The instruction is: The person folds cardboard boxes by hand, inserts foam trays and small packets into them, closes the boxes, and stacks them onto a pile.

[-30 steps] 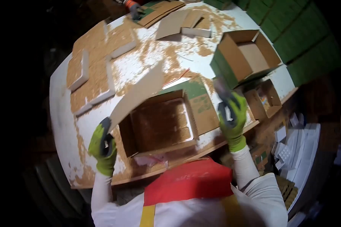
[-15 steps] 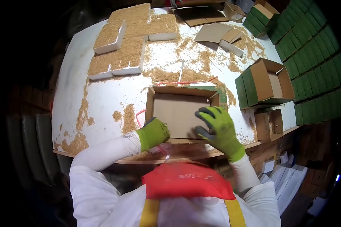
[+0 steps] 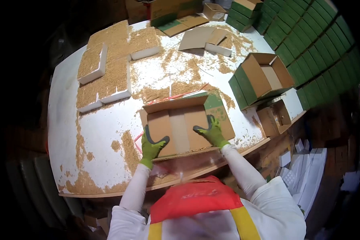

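Note:
An open-topped brown cardboard box (image 3: 177,127) stands near the table's front edge. Its two end flaps lie folded inward with a gap between them, while the long back flap (image 3: 174,105) stands raised. At the box's left end, my gloved left hand (image 3: 152,146) rests with thumb and fingers spread. My right hand (image 3: 212,133), in a matching green glove with dark fingertips, lies likewise on the right end flap. Both hands press on the flaps and grip nothing that I can see. A green printed cardboard piece (image 3: 220,114) shows behind and right of the box.
White trays (image 3: 116,96) covered in brown shavings sit at the back left. A larger upright carton (image 3: 264,76) and a small box (image 3: 274,118) stand at right, before stacked green boxes (image 3: 308,52). Loose cardboard (image 3: 196,38) and red strapping (image 3: 184,94) lie behind.
The box's end flaps have been folded inward over its inside. Both hands have gone from inside the box to its ends, fingers spread. The view has shifted; a far cardboard piece is now upright.

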### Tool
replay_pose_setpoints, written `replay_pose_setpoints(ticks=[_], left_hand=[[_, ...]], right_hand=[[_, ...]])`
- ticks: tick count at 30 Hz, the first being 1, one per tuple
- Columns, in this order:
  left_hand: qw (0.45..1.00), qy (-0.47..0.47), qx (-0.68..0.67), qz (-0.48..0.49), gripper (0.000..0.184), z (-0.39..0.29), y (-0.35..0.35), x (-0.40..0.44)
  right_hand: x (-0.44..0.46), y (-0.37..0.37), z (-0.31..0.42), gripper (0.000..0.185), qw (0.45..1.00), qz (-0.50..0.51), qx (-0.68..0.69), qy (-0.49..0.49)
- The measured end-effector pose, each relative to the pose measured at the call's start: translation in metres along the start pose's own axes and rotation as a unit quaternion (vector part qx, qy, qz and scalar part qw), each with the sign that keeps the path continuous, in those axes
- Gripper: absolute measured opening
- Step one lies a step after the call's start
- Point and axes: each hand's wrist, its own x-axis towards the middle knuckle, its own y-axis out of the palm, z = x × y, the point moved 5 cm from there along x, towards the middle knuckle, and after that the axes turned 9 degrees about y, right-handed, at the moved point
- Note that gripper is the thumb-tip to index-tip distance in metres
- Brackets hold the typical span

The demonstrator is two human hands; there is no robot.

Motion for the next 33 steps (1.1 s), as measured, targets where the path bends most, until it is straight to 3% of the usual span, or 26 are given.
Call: replay_pose_setpoints(ticks=[2,4,5,8,11,14,15,16,18,19,20,21,23,24,27,29,31,33], left_hand=[[0.979,-0.077,-0.189,0.022,0.06,-0.006,0.004,-0.003],[0.976,-0.067,-0.204,-0.024,0.04,-0.024,0.002,-0.004],[0.961,-0.093,-0.257,-0.04,0.031,-0.036,0.003,-0.004],[0.921,-0.188,-0.341,-0.032,0.035,-0.07,0.007,-0.001],[0.886,-0.181,-0.426,0.028,0.047,-0.115,0.05,0.022],[0.79,-0.182,-0.581,0.066,0.056,-0.158,0.134,0.064],[0.738,-0.205,-0.637,0.081,0.059,-0.153,0.164,0.079],[0.773,-0.167,-0.608,0.064,0.058,-0.156,0.194,0.098],[0.849,-0.081,-0.52,0.04,0.056,-0.182,0.252,0.125],[0.887,-0.032,-0.46,0.029,0.055,-0.207,0.28,0.134],[0.866,-0.045,-0.488,0.097,0.053,-0.223,0.308,0.138],[0.843,-0.061,-0.508,0.166,0.051,-0.238,0.336,0.14],[0.919,-0.004,-0.39,0.056,0.053,-0.26,0.382,0.143],[0.945,0.012,-0.323,0.058,0.056,-0.262,0.399,0.144],[0.966,-0.026,-0.227,0.122,0.065,-0.271,0.417,0.151],[0.975,0.009,-0.183,0.126,0.068,-0.276,0.421,0.165],[0.981,0.077,-0.152,0.097,0.068,-0.268,0.422,0.155],[0.975,0.004,-0.213,0.057,0.068,-0.262,0.428,0.149]], right_hand=[[-0.01,-0.002,0.005,0.118,0.998,-0.02,0.049,0.015],[-0.027,-0.005,0.017,0.114,0.97,0.05,0.237,-0.034],[-0.033,-0.01,0.02,0.111,0.972,0.042,0.227,-0.044],[-0.04,-0.061,0.04,0.104,0.951,0.072,0.284,-0.1],[-0.018,-0.131,0.04,0.093,0.919,0.077,0.338,-0.191],[-0.032,-0.278,0.044,0.075,0.892,0.04,0.299,-0.337],[-0.023,-0.326,0.024,0.064,0.852,-0.127,0.279,-0.424],[-0.009,-0.378,-0.003,0.054,0.842,-0.288,0.241,-0.386],[0.04,-0.464,-0.078,0.036,0.753,-0.404,0.367,-0.367],[0.083,-0.486,-0.128,0.034,0.759,-0.381,0.403,-0.341],[0.138,-0.489,-0.181,0.033,0.857,-0.324,0.31,-0.253],[0.144,-0.474,-0.181,0.041,0.921,-0.161,0.311,-0.169],[0.154,-0.435,-0.206,0.056,0.92,-0.078,0.358,-0.14],[0.169,-0.425,-0.227,0.065,0.878,-0.161,0.405,-0.198],[0.171,-0.407,-0.252,0.077,0.81,-0.152,0.559,-0.083],[0.209,-0.393,-0.297,0.087,0.737,-0.224,0.629,-0.108],[0.233,-0.382,-0.317,0.076,0.75,-0.237,0.6,-0.144],[0.246,-0.381,-0.335,0.067,0.763,-0.251,0.566,-0.185]])
